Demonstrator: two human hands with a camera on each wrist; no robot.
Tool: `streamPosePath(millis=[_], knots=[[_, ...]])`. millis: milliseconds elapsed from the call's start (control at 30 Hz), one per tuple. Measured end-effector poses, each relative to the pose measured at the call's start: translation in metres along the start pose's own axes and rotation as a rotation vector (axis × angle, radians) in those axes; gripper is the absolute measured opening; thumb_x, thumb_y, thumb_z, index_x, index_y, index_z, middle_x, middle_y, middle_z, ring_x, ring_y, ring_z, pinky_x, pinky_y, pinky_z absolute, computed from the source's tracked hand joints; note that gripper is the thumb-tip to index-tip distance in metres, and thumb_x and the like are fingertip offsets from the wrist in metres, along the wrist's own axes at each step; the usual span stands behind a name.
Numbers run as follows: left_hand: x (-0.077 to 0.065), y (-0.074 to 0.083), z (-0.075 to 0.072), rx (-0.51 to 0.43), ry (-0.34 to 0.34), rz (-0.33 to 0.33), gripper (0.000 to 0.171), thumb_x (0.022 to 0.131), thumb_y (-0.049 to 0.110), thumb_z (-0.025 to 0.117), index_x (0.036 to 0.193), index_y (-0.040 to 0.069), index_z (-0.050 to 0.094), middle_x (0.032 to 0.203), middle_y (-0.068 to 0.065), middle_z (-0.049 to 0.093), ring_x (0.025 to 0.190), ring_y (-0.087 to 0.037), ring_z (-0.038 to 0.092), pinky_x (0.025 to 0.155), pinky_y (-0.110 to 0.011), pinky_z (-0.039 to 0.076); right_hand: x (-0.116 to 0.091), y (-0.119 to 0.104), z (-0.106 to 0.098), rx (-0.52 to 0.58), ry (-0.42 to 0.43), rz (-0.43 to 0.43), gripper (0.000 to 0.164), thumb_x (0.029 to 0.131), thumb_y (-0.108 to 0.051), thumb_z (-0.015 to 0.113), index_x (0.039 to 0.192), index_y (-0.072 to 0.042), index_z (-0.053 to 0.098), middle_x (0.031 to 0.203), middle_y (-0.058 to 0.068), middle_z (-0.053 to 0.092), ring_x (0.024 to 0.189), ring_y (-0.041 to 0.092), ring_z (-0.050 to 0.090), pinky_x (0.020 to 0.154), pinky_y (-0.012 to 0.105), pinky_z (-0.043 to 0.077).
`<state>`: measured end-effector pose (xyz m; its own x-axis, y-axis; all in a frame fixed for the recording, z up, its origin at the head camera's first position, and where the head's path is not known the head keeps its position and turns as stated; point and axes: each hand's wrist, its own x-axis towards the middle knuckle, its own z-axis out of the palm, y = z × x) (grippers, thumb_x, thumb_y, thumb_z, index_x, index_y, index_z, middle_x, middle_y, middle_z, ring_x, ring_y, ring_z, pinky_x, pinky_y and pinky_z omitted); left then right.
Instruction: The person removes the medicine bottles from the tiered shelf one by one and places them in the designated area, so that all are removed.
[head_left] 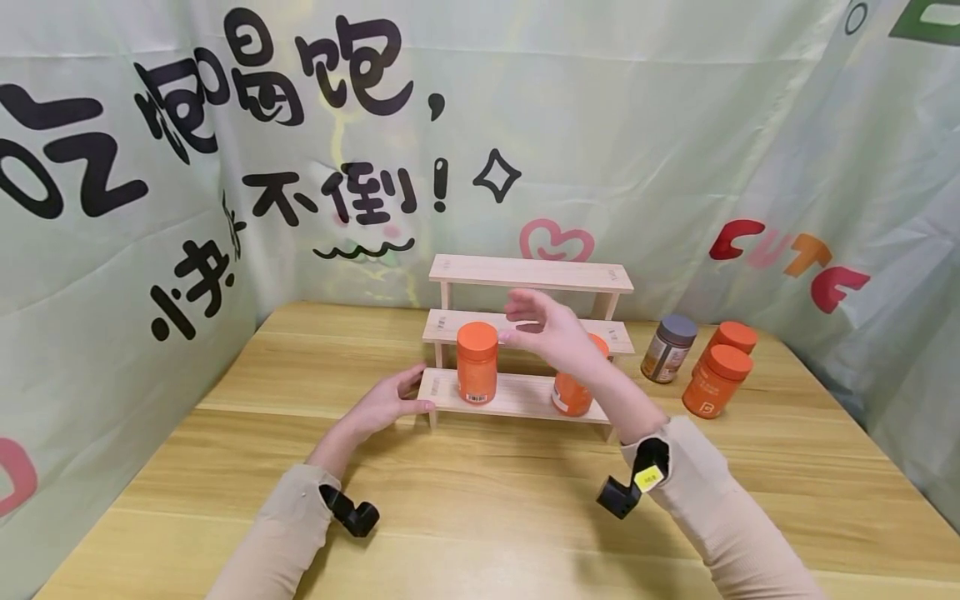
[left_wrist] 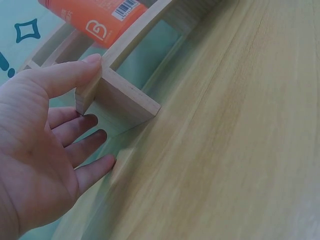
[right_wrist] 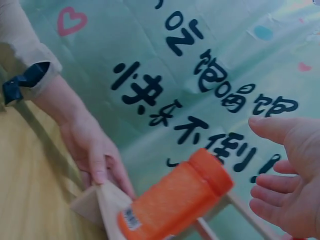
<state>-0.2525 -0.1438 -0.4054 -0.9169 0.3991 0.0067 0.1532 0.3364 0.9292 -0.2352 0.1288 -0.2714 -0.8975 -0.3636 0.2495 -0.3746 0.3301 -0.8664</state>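
A three-tier wooden display shelf (head_left: 528, 403) stands on the table. My left hand (head_left: 386, 406) holds the left end of its lowest tier. In the left wrist view, the thumb (left_wrist: 75, 75) lies on the board's corner, with the other fingers beneath and beside it. On that tier, an orange jar (head_left: 477, 367) with an orange lid stands upright near the left end. A second orange jar (head_left: 572, 395) stands toward the right, partly hidden by my right forearm. My right hand (head_left: 551, 329) is raised beside the left jar's lid, fingers loosely bent and holding nothing.
To the right of the shelf, a brown jar with a grey lid (head_left: 669, 350) and two more orange jars, the nearer one (head_left: 716, 383) overlapping the other (head_left: 733, 335), stand on the table (head_left: 480, 517). A printed curtain (head_left: 645, 142) hangs close behind the shelf.
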Motion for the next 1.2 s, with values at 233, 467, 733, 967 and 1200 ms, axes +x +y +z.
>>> streamPosePath(millis=[233, 467, 733, 967, 1200], knots=[[0.0, 0.001, 0.001, 0.008, 0.002, 0.004, 0.082, 0.084, 0.017, 0.07, 0.144, -0.006, 0.02, 0.147, -0.024, 0.025, 0.134, -0.036, 0.026, 0.11, -0.046, 0.02, 0.004, 0.015, 0.019, -0.033, -0.013, 0.033, 0.066, 0.082, -0.017, 0.072, 0.136, -0.001, 0.04, 0.128, 0.015, 0.051, 0.116, 0.027, 0.05, 0.097, 0.038, 0.043], [-0.002, 0.002, 0.001, -0.023, -0.005, 0.014, 0.079, 0.085, 0.014, 0.068, 0.144, -0.006, 0.019, 0.147, -0.025, 0.025, 0.134, -0.036, 0.026, 0.11, -0.046, 0.02, 0.006, 0.028, 0.034, -0.026, 0.004, 0.066, 0.069, 0.08, -0.016, 0.074, 0.137, -0.001, 0.039, 0.129, 0.014, 0.051, 0.113, 0.026, 0.051, 0.096, 0.038, 0.043], [-0.003, 0.002, 0.002, -0.039, -0.007, 0.016, 0.079, 0.085, 0.012, 0.067, 0.144, -0.007, 0.018, 0.147, -0.025, 0.025, 0.134, -0.036, 0.026, 0.11, -0.046, 0.02, 0.007, 0.038, 0.048, 0.012, 0.036, 0.057, 0.064, 0.078, -0.013, 0.075, 0.133, -0.002, 0.043, 0.122, 0.013, 0.055, 0.107, 0.027, 0.054, 0.092, 0.038, 0.046], [-0.002, 0.001, 0.002, -0.031, -0.003, 0.019, 0.078, 0.085, 0.013, 0.067, 0.144, -0.007, 0.019, 0.146, -0.025, 0.026, 0.134, -0.037, 0.027, 0.11, -0.047, 0.021, 0.007, 0.04, 0.054, -0.037, 0.076, 0.053, 0.056, 0.077, -0.013, 0.076, 0.125, -0.005, 0.048, 0.115, 0.008, 0.057, 0.1, 0.023, 0.055, 0.087, 0.035, 0.049], [-0.001, 0.001, 0.002, -0.015, 0.0, 0.007, 0.079, 0.085, 0.014, 0.068, 0.144, -0.006, 0.019, 0.146, -0.024, 0.027, 0.134, -0.036, 0.027, 0.11, -0.047, 0.021, 0.004, 0.037, 0.052, -0.059, 0.074, 0.023, 0.052, 0.079, -0.016, 0.075, 0.123, -0.007, 0.049, 0.113, 0.006, 0.058, 0.099, 0.021, 0.056, 0.086, 0.035, 0.049]])
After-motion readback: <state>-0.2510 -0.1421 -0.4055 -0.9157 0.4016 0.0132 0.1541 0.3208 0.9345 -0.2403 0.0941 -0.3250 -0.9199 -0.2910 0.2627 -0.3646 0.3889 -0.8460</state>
